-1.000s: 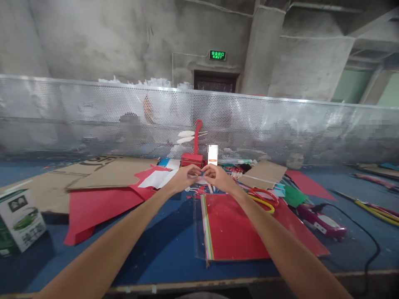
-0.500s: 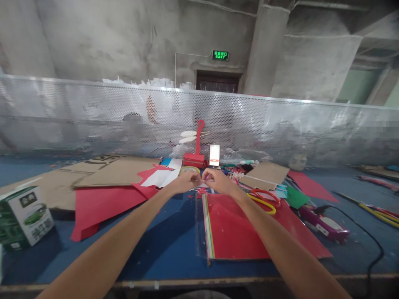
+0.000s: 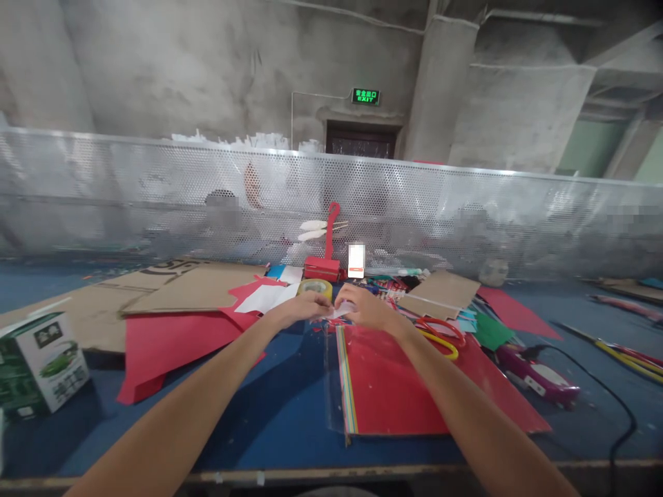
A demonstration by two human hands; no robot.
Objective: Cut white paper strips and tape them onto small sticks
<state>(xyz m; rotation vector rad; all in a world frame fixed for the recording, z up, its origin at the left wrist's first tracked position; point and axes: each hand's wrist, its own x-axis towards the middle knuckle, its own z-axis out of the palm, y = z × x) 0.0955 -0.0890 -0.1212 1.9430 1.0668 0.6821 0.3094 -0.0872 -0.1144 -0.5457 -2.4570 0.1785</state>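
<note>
Cluttered blue table (image 3: 290, 414), forearms (image 3: 199, 386) (image 3: 458, 397) stretched forward, hands (image 3: 302, 307) (image 3: 362, 308) nearly meeting, pinched closed on a pale piece (image 3: 342, 310)

Green exit sign (image 3: 365, 96) over doorway (image 3: 360, 140) in concrete wall (image 3: 197, 69)

A small, thin whitish piece (image 3: 344, 310) slants between the fingers (image 3: 348, 293), material unclear.

Piece (image 3: 342, 309) in right fingers (image 3: 348, 295), tape roll (image 3: 315, 282) behind left fingers (image 3: 320, 304), carton (image 3: 52, 362) far left, paper pack (image 3: 394, 386) front right
</note>
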